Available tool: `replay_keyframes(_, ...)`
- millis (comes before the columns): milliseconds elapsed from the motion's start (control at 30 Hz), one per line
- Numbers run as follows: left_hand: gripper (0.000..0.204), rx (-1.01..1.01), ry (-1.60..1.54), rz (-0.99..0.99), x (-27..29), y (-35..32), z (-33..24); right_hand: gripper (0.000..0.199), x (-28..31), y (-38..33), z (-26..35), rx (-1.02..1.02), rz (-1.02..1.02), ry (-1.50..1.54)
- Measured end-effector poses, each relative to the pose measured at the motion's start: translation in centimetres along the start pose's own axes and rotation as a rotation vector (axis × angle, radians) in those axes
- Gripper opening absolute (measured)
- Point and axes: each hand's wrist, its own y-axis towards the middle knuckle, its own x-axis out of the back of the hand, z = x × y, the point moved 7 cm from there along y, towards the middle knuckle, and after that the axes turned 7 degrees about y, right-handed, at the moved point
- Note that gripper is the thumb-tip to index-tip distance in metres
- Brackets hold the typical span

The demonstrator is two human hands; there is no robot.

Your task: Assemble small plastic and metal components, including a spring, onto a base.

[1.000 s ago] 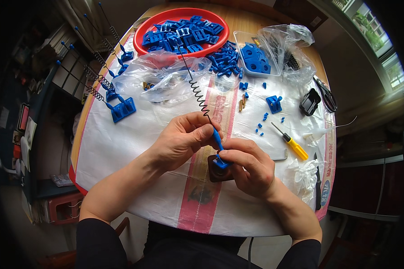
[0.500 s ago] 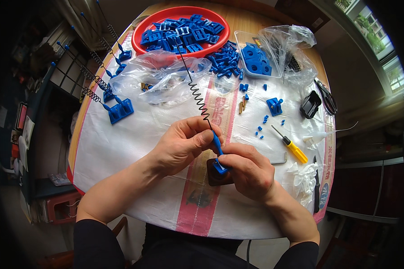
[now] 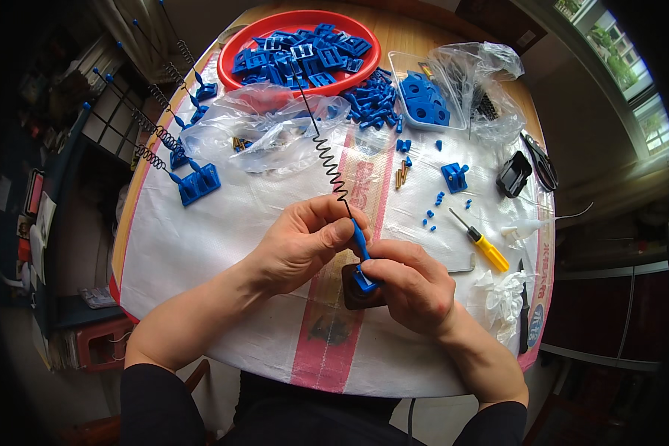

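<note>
Close to the near middle of the table, my left hand [image 3: 305, 241] pinches a slim blue plastic stem [image 3: 359, 239]. From the top of that stem rises a black wire with a coil spring [image 3: 330, 165] in it, pointing away toward the red basin. The lower end of the stem meets a small blue bracket [image 3: 363, 281], which my right hand [image 3: 416, 286] grips between thumb and fingers. Under the bracket lies a dark brown block [image 3: 360, 299]. My fingers partly cover the joint between stem and bracket.
A red basin [image 3: 226, 68] of blue brackets stands at the back, beside loose blue stems [image 3: 372, 100] and a clear tub [image 3: 461, 119]. Finished spring assemblies [image 3: 199, 183] line the left edge. To the right lie a yellow screwdriver [image 3: 492, 253], black scissors [image 3: 543, 165] and crumpled tissue [image 3: 504, 301].
</note>
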Motion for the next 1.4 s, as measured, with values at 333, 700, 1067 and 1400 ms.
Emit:
replay_keyframes(333,0.018,0.008,0.113,0.011,-0.3,0.0,-1.0,0.038,0.0,0.1,0.3,0.037,0.022,-0.025)
replay_keyframes(700,0.024,-0.066,0.264,-0.06,0.1,-0.1,-2.2,0.04,0.8,0.3,0.5,0.064,-0.044,-0.044)
replay_keyframes(1067,0.026,-0.044,0.299,-0.077,0.0,-0.3,-2.2,0.052,0.5,0.6,1.5,0.127,0.018,-0.121)
replay_keyframes(1400,0.026,-0.047,0.359,-0.079,-0.3,-0.3,-2.6,0.05,0.4,0.5,1.5,0.141,0.036,-0.165)
